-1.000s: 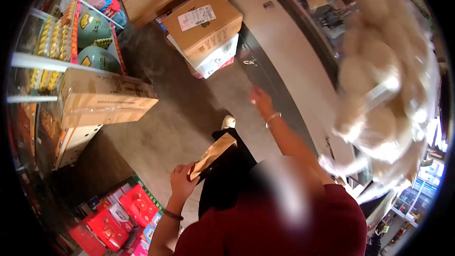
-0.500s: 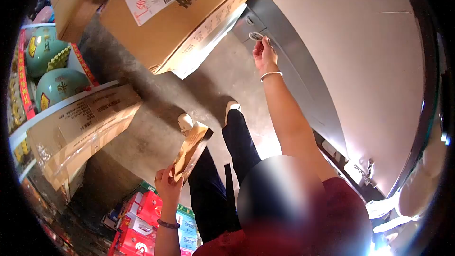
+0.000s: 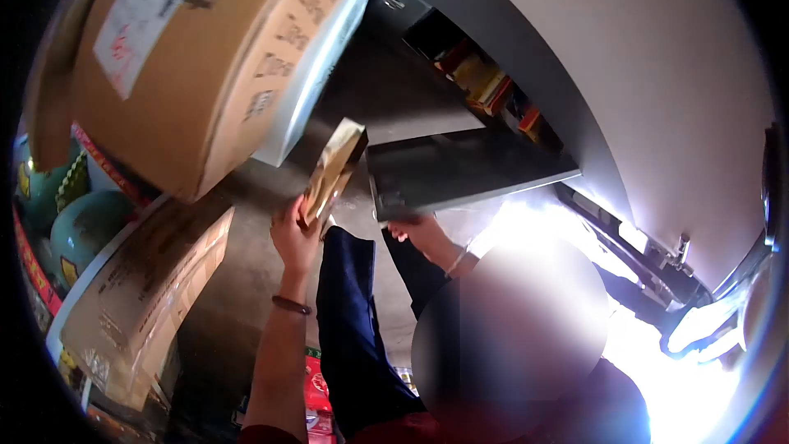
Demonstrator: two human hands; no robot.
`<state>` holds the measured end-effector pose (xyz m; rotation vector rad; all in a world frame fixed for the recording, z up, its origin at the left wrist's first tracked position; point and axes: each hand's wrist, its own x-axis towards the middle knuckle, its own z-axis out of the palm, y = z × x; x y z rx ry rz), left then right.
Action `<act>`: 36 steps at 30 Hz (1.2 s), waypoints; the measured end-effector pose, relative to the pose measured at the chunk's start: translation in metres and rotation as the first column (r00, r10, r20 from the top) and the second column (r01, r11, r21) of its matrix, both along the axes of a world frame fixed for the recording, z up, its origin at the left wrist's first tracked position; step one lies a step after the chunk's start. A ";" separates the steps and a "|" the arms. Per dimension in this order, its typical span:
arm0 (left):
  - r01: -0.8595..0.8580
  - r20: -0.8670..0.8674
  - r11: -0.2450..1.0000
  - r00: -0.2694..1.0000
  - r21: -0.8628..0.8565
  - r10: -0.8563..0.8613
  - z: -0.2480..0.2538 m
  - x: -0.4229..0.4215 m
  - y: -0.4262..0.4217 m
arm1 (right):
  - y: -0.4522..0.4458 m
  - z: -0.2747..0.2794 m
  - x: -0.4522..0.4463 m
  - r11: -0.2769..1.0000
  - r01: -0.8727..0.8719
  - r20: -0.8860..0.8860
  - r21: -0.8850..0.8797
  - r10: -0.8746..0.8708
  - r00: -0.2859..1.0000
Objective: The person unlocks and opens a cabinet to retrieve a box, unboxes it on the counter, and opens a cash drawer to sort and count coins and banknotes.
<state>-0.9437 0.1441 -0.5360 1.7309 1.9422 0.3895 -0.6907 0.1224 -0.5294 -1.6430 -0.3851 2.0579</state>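
A narrow gold-brown box (image 3: 335, 160) is upright in my left hand (image 3: 294, 232), whose fingers wrap round its lower end. My right hand (image 3: 423, 238) is at the free edge of a dark grey cabinet door (image 3: 472, 166), its fingers curled under the corner. That door stands swung out from the grey cabinet side. Behind it, the opened compartment shows several small red and yellow boxes (image 3: 485, 82), partly in shadow.
A big cardboard carton (image 3: 177, 49) with a shipping label is at upper left. Below it are round green containers (image 3: 90, 226) and another taped carton (image 3: 152, 296). The beige counter top (image 3: 641, 49) curves along the right. Red packages (image 3: 319, 386) stand by my legs.
My right hand has come back towards my body, and the cabinet door has swung open with it, exposing the compartment. The box in my left hand has moved up a little in view.
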 end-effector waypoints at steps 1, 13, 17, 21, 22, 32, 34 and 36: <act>0.016 0.011 1.000 1.000 -0.008 -0.016 -0.009 0.006 0.013 | -0.016 0.003 0.003 1.000 0.016 0.011 -0.008 -0.016 1.000; 0.267 0.178 0.961 0.951 -0.068 -0.252 -0.097 0.219 0.130 | -0.090 0.012 0.028 0.948 -0.224 0.058 -0.224 0.242 0.968; 0.178 0.085 0.980 0.982 -0.085 -0.171 -0.142 0.281 0.128 | -0.081 0.007 0.024 0.915 -0.398 0.173 0.058 0.384 0.907; 0.133 0.066 0.989 0.989 -0.069 -0.129 -0.182 0.318 0.135 | -0.061 0.005 0.013 0.975 -0.211 0.028 -0.072 0.213 0.977; 0.167 0.046 0.985 0.985 -0.051 -0.165 -0.189 0.325 0.138 | -0.059 0.003 0.013 0.975 -0.210 0.030 -0.075 0.213 0.977; 0.156 0.025 0.985 0.987 0.076 -0.158 -0.244 0.393 0.177 | -0.022 0.005 0.010 0.914 -0.403 0.118 0.046 0.396 0.911; 0.206 0.292 0.977 0.932 0.060 -0.214 -0.282 0.395 0.180 | -0.040 -0.004 0.004 0.953 -0.269 0.088 0.137 0.259 0.962; 0.252 0.519 0.967 0.820 0.048 -0.240 -0.296 0.378 0.176 | -0.040 -0.004 0.005 0.961 -0.185 0.047 0.205 0.179 0.983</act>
